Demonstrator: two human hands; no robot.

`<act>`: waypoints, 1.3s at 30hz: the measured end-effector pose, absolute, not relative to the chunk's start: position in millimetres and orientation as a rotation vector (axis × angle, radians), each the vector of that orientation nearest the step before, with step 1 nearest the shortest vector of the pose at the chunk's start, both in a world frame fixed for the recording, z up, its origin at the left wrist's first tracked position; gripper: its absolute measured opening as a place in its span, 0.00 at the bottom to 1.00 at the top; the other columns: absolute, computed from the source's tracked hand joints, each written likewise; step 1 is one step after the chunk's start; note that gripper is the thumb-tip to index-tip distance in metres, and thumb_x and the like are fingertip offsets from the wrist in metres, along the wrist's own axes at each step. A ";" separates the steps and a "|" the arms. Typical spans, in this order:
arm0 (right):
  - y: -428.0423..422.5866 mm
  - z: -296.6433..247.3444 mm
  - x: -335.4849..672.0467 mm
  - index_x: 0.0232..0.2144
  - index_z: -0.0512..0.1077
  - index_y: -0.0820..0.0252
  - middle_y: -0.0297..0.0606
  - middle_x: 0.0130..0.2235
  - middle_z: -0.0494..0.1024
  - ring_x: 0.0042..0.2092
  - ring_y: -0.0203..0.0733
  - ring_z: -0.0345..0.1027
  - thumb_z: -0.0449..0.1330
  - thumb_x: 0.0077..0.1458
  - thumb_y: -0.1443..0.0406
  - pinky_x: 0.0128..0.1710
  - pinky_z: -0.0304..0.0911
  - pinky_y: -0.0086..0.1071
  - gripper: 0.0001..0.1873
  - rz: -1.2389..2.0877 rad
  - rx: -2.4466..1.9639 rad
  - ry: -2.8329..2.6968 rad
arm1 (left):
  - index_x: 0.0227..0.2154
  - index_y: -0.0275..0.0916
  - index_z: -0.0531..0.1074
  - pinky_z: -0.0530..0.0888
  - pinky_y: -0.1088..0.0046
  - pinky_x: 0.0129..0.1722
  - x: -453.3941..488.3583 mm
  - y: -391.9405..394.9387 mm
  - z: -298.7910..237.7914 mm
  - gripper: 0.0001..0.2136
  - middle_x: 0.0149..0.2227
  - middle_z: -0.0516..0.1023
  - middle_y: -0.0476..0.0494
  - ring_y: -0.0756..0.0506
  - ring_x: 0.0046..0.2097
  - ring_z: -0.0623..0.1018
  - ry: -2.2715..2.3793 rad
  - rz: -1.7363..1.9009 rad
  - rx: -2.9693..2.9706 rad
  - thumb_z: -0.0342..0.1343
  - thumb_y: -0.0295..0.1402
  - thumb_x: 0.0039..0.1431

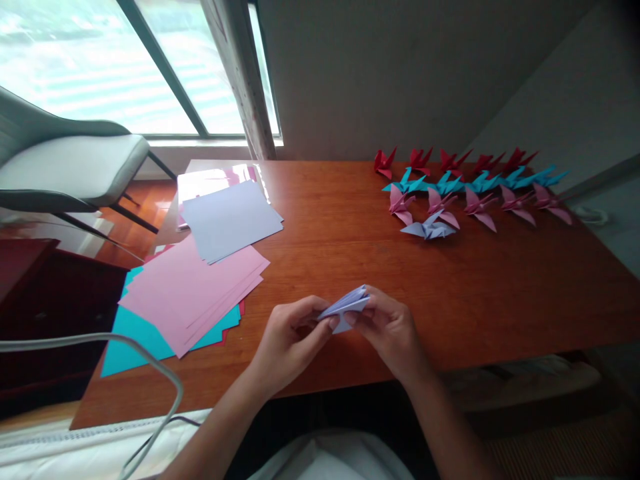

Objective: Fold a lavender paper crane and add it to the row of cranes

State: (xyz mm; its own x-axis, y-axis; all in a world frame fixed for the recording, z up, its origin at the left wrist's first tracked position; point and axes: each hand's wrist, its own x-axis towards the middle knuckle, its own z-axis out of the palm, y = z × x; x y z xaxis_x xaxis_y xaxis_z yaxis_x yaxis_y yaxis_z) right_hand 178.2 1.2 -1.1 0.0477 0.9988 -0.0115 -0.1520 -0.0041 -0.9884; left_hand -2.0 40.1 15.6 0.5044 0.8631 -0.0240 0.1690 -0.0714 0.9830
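Note:
A small folded piece of pale lavender paper [346, 308] is held above the near side of the wooden table. My left hand [294, 337] pinches its left end between thumb and fingers. At the other end, my right hand [393, 327] grips it the same way, thumb in front and fingers behind. Several layers of the fold show along its top edge. Beyond my hands, to the right, stands a finished lavender paper crane [431, 228]. Rows of pink cranes [479, 208], turquoise cranes [449, 185] and red cranes [453, 162] line up behind it.
Lavender sheets [235, 220] lie at the table's left, overlapping pink sheets [195, 287] and turquoise sheets [133, 343]. A clear packet [215, 181] is beneath them at the back. A grey cable [165, 370] loops across the lower left. A chair [75, 163] stands by the window.

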 end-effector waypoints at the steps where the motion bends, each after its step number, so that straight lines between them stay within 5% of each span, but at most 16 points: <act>1: 0.8 -0.3 178.2 0.32 0.80 0.54 0.35 0.37 0.75 0.41 0.40 0.70 0.68 0.57 0.64 0.42 0.67 0.33 0.01 1.256 -1.109 -1.076 | 0.33 0.35 0.77 0.68 0.81 0.27 -2.7 40.3 15.8 0.06 0.26 0.76 0.49 0.52 0.28 0.73 0.886 0.701 1.574 0.57 0.31 0.63; 6: 0.9 -1.3 178.8 0.34 0.78 0.53 0.33 0.38 0.73 0.39 0.38 0.68 0.67 0.58 0.64 0.39 0.66 0.32 0.01 1.344 -1.086 -1.089 | 0.32 0.34 0.78 0.71 0.80 0.31 -3.6 41.9 16.0 0.07 0.27 0.81 0.48 0.51 0.28 0.78 0.829 0.685 1.754 0.55 0.24 0.62; 11: 0.3 1.2 187.0 0.42 0.76 0.49 0.34 0.44 0.74 0.43 0.39 0.70 0.67 0.57 0.65 0.41 0.66 0.31 0.10 1.063 -1.164 -1.037 | 0.38 0.35 0.79 0.74 0.80 0.33 -1.6 39.9 8.3 0.08 0.33 0.84 0.44 0.49 0.32 0.82 0.931 0.845 2.062 0.54 0.23 0.63; 15: -4.7 15.4 194.4 0.37 0.76 0.52 0.33 0.38 0.71 0.40 0.36 0.67 0.62 0.62 0.66 0.38 0.64 0.29 0.02 0.825 -1.213 -1.030 | 0.47 0.36 0.77 0.77 0.78 0.40 -1.7 38.4 -1.5 0.12 0.42 0.85 0.40 0.47 0.41 0.84 0.982 0.991 2.256 0.53 0.22 0.64; 20: -9.7 31.5 191.0 0.34 0.74 0.54 0.32 0.34 0.71 0.36 0.37 0.66 0.60 0.63 0.65 0.36 0.62 0.31 0.04 0.807 -1.334 -1.152 | 0.52 0.36 0.74 0.77 0.73 0.46 -1.3 36.9 -8.5 0.15 0.48 0.83 0.38 0.44 0.47 0.84 1.032 1.097 2.498 0.55 0.22 0.63; 39: -2.7 31.3 182.1 0.34 0.73 0.56 0.37 0.35 0.75 0.37 0.41 0.69 0.61 0.60 0.62 0.36 0.63 0.33 0.05 0.962 -1.483 -1.056 | 0.60 0.42 0.71 0.74 0.70 0.42 1.5 30.3 -3.1 0.24 0.54 0.81 0.39 0.41 0.46 0.84 1.131 0.991 2.655 0.55 0.23 0.62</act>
